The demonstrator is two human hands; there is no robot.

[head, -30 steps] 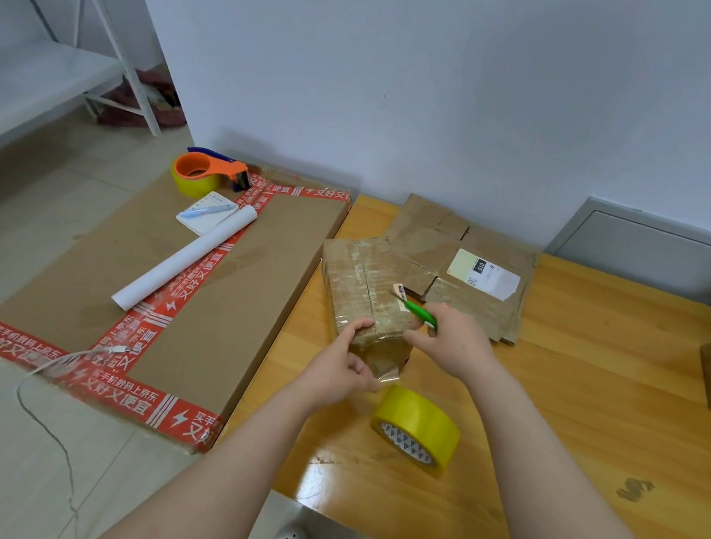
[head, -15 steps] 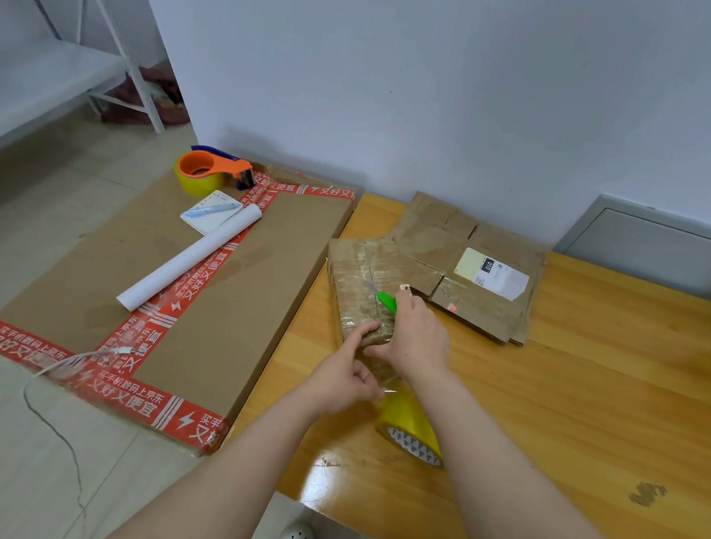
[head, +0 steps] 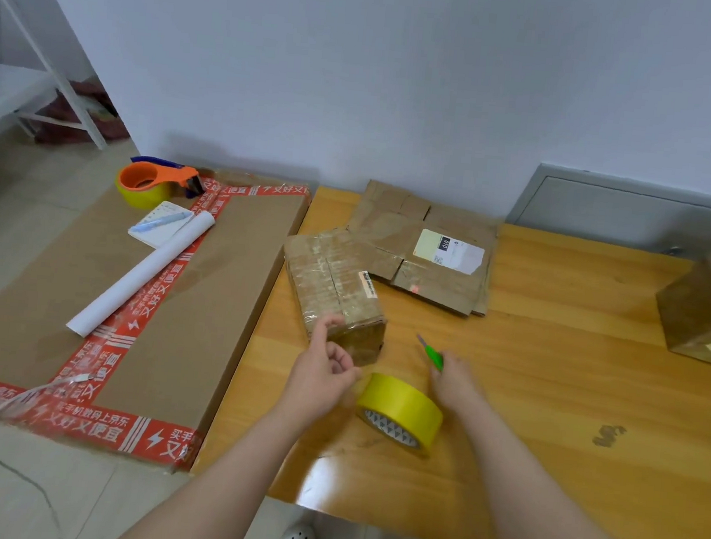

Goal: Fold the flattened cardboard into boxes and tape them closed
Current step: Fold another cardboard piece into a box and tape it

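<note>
A small brown box, wrapped in shiny clear tape, sits on the left part of the wooden table. The left hand is at the near end of this box. Its thumb touches the top near edge. The other fingers are curled in front of the box's near side, and I cannot tell if they pinch anything.

The right hand is just to the right, low over the table. Its fingers are curled around a green cutter. The tip of the cutter sticks out past the hand and points far and left, near the box but not touching it.

A yellow tape roll lies on the table between the two hands, a bit nearer than the box. Flat cardboard with a white label lies in a pile behind the small box, by the wall. Another brown box stands at the far right edge.

Left of the table is a big flat carton with red tape on its edges. On it lie an orange tape holder, a notepad and a white paper roll.
</note>
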